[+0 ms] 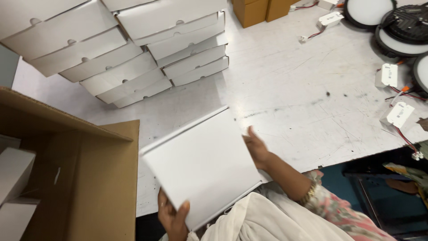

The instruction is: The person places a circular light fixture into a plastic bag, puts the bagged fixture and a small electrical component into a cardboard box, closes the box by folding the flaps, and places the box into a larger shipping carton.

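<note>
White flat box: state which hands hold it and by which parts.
Both hands hold the white flat box: the left hand grips its near bottom corner, and the right hand grips its right edge.

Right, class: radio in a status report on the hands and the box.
Left hand and right hand grip flat white box. Open cardboard carton beside it. Nothing in the way.
</note>
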